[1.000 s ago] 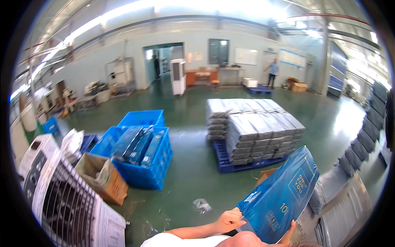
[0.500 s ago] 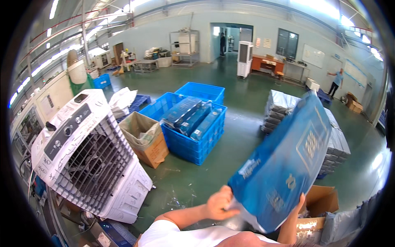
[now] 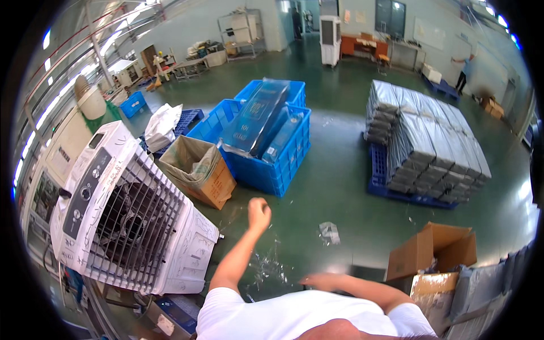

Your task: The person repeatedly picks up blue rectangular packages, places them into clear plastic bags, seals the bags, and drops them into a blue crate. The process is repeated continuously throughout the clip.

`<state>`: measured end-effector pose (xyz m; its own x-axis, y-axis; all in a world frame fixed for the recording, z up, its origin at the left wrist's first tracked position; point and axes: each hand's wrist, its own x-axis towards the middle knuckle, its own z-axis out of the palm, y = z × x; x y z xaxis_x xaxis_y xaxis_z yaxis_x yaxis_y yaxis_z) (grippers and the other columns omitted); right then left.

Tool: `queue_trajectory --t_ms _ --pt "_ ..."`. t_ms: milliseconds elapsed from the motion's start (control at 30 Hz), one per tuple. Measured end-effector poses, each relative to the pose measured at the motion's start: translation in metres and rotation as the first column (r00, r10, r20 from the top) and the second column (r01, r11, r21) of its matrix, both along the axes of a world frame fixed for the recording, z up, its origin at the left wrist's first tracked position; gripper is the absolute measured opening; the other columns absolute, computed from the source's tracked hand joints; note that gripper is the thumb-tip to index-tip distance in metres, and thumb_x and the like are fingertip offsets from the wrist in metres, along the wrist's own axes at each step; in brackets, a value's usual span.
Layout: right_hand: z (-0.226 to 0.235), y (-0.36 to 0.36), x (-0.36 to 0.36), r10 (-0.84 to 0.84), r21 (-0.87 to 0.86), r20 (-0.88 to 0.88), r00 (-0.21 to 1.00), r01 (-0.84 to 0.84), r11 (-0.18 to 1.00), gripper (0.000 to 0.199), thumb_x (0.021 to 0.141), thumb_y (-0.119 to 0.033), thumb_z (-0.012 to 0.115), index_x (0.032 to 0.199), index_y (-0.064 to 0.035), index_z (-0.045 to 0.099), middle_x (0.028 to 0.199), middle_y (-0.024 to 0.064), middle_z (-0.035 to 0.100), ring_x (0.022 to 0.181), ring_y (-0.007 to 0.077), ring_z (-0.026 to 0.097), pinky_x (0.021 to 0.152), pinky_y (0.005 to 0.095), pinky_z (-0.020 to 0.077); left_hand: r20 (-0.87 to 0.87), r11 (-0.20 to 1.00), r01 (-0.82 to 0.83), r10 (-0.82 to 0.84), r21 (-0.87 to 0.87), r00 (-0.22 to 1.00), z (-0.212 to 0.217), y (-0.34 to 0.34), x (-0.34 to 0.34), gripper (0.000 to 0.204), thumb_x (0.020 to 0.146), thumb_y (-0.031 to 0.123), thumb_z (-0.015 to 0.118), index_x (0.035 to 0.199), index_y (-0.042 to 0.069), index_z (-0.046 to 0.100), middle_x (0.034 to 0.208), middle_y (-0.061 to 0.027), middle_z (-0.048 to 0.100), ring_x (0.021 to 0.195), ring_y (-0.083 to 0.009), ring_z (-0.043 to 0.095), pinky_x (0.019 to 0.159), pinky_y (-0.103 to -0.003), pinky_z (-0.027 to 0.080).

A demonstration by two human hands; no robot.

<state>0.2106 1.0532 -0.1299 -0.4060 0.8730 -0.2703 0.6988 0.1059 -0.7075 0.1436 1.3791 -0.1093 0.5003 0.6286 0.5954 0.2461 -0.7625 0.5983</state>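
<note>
1. The front blue plastic crate (image 3: 286, 174) holds blue printed packages; one slim package (image 3: 284, 137) stands along its right wall, and others are partly hidden.
2. The large blue package (image 3: 253, 120) lies slanted on top, its near end by the crate's near-left corner, its far end reaching over the rear blue crate (image 3: 298, 90) in view; whether it touches that one I cannot tell.
3. Just beside the front crate's near-left side, a cardboard carton (image 3: 218, 184) holds a loose liner bag (image 3: 187, 164).
4. At lower right, an open cardboard box (image 3: 411, 255) has its flaps up; its contents are mostly hidden.
5. The left hand (image 3: 259, 214) is loosely closed above the floor, with nothing visible in it. The right hand (image 3: 320, 280) is blurred; I cannot tell how far open it is.
6. Half a second ago both hands gripped the large package before the grey package stack (image 3: 428, 144); now it is on the crate, out of both hands.
</note>
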Motion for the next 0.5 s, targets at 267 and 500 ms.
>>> queue_trajectory --t_ms 267,500 --pt "-0.002 -0.311 0.006 -0.949 -0.263 0.314 0.021 0.963 -0.066 0.049 0.074 -0.030 0.058 0.111 0.0021 0.053 0.105 0.0225 0.057 0.100 0.0328 0.055 0.086 0.0368 0.0432 -0.291 0.436 0.445 -0.887 -0.782 0.358 -0.132 -0.239 0.031 0.020 0.073 0.019 0.059 0.085 0.003 0.061 0.085 -0.0147 0.062 0.082 -0.0273 0.060 0.072 -0.037 0.046" --pt "-0.003 -0.364 -0.096 -0.886 0.036 0.051 -0.460 0.888 -0.459 0.047 0.081 -0.032 0.053 0.115 0.0016 0.050 0.109 0.0183 0.057 0.102 0.0302 0.054 0.088 0.0351 0.0424 -0.402 -0.174 0.780 -0.778 -0.601 -0.483 -0.041 -0.386 0.104 0.027 0.079 0.026 0.056 0.095 0.004 0.058 0.095 -0.0149 0.058 0.093 -0.0307 0.055 0.079 -0.039 0.044"
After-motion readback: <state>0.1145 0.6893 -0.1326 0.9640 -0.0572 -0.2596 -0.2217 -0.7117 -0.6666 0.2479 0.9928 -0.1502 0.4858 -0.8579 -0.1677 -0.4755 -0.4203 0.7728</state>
